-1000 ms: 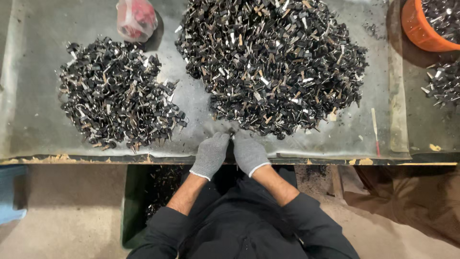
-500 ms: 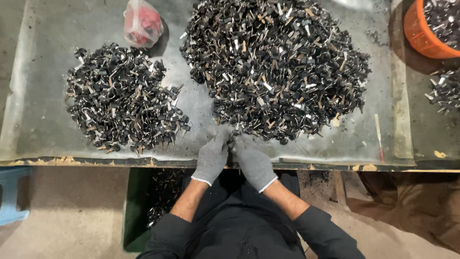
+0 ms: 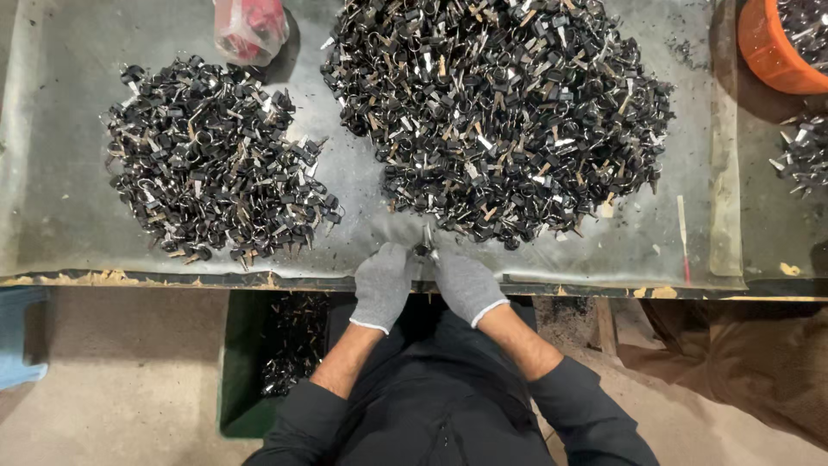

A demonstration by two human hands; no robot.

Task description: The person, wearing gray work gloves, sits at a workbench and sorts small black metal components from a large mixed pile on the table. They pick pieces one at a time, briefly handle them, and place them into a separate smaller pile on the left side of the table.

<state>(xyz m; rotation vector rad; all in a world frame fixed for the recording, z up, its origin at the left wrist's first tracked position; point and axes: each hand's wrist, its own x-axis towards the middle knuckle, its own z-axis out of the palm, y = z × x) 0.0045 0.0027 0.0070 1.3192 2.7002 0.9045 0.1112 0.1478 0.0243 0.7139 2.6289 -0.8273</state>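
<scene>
- Nearest to where I stand, the person's dark sleeves run up to two grey knit gloves that meet at the table's near edge.
- The left hand and the right hand are drawn together, fingertips almost touching, and both seem pinched on one small black-and-silver metal clip piece held between them; the fingers themselves are blurred, so how tight the grip is I cannot tell.
- That piece sits just beyond the fingertips, over the grey worn metal tabletop, with its bright prong standing roughly away from the person, towards the heaps. It looks about as near to one hand as to the other, perhaps a touch closer to the right.
- Below the table edge, on the left hand's side, a dark green bin holds more of the same dark pieces.
- Just past the hands, and a little to the right, the near rim of the large heap of black and silver clip parts begins, nearly touching the held piece.
- To the left, well apart from the hands, lies the smaller heap of the same parts.
- Farther back sits a clear plastic bag with red contents, near the smaller heap's far side.
- At the far right corner stands an orange plastic tub with similar parts inside.
</scene>
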